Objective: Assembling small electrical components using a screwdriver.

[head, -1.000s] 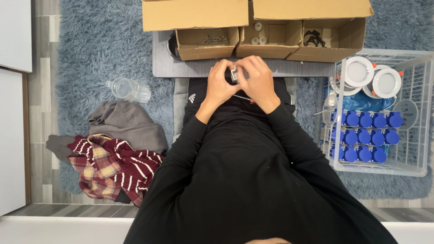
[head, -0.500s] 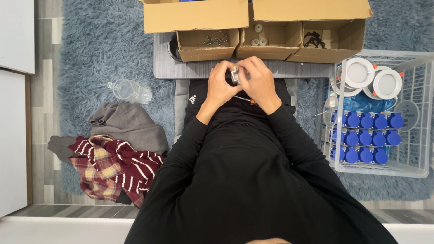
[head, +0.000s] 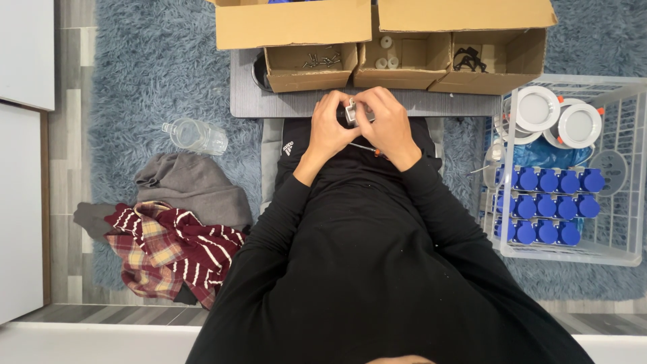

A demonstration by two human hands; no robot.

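Head view shows your left hand and right hand pressed together, fingers closed around a small grey metal part just above your lap, at the near edge of the grey board; what looks like a thin screwdriver lies under your right hand, mostly hidden. Beyond sit three open brown cardboard boxes holding small dark and white pieces. To your right, a white wire basket holds rows of blue parts and round white discs.

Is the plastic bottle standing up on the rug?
No, the clear plastic bottle lies on its side on the blue shaggy rug, beside the grey garment.
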